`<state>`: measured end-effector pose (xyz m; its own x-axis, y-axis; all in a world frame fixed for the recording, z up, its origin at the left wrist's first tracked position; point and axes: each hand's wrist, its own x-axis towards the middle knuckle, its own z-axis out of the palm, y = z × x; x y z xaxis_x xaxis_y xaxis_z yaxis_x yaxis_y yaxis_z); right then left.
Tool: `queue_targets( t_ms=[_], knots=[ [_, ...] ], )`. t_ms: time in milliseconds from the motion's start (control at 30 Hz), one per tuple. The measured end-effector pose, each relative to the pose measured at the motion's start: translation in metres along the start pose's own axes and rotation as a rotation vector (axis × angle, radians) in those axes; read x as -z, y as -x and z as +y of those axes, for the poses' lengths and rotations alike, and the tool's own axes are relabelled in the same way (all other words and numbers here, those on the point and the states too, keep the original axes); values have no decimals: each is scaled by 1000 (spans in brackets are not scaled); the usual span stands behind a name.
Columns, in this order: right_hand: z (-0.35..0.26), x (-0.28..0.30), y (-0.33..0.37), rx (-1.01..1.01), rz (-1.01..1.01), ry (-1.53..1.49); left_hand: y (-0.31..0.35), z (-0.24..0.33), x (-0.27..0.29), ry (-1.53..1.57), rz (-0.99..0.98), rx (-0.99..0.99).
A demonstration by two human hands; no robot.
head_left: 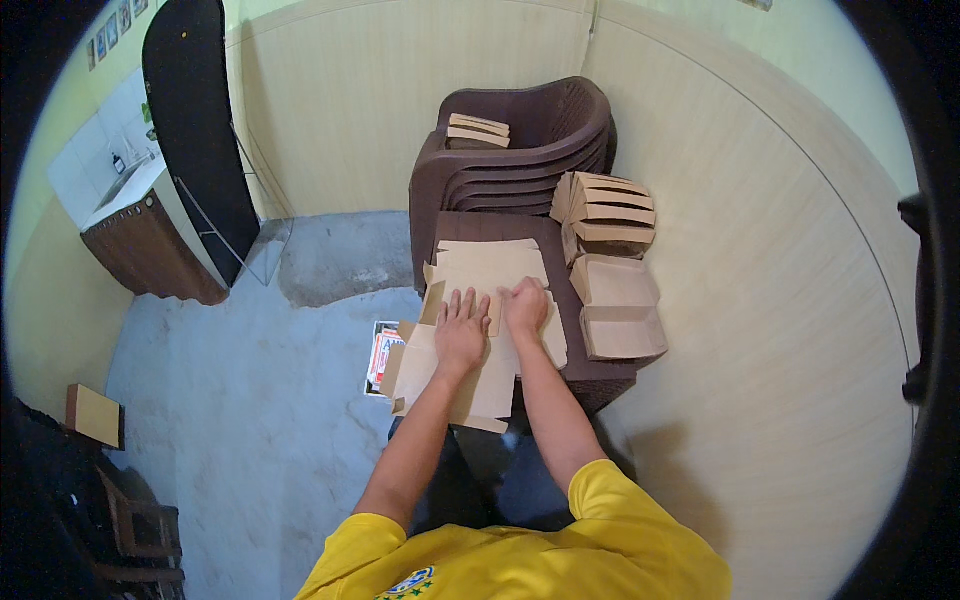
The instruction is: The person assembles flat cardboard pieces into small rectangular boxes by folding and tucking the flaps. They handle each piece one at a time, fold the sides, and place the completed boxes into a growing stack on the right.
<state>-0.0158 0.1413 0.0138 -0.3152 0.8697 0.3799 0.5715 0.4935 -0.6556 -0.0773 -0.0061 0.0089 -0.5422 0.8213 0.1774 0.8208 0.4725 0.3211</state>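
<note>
An unfolded brown cardboard box blank [485, 385] with creases and side flaps lies on a dark brown surface [560, 250] in front of me. My left hand [463, 332] rests flat on the blank near its middle, fingers stretched forward and slightly apart. Just to the right, my right hand [527, 305] is closed like a fist against the blank. Its fingertips are hidden, so whether a flap is pinched in them does not show. Several flaps [434, 302] along the blank's left side stand partly raised.
Nested folded cartons [605, 210] and an open carton [620, 330] stand at the right. Stacked brown plastic chairs [510, 170] are behind, with more cartons [478, 128] on top. A white container [378, 360] of printed items sits left of the blank. A sink counter [130, 200] is far left.
</note>
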Motion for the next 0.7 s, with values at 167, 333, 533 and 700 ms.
queue_targets(
  t_ms=[167, 333, 533, 700],
  knots=[
    [8, 5, -14, -18, 36, 2, 15, 26, 12, -14, 15, 85],
    [27, 12, -35, -41, -283, -81, 1, 31, 16, 269, 165, 264],
    [34, 6, -44, -223, -387, -457, -6, 23, 10, 210, 156, 160],
    [24, 10, -40, -226, -419, -606, -7, 29, 0, 145, 262, 24]
  ],
)
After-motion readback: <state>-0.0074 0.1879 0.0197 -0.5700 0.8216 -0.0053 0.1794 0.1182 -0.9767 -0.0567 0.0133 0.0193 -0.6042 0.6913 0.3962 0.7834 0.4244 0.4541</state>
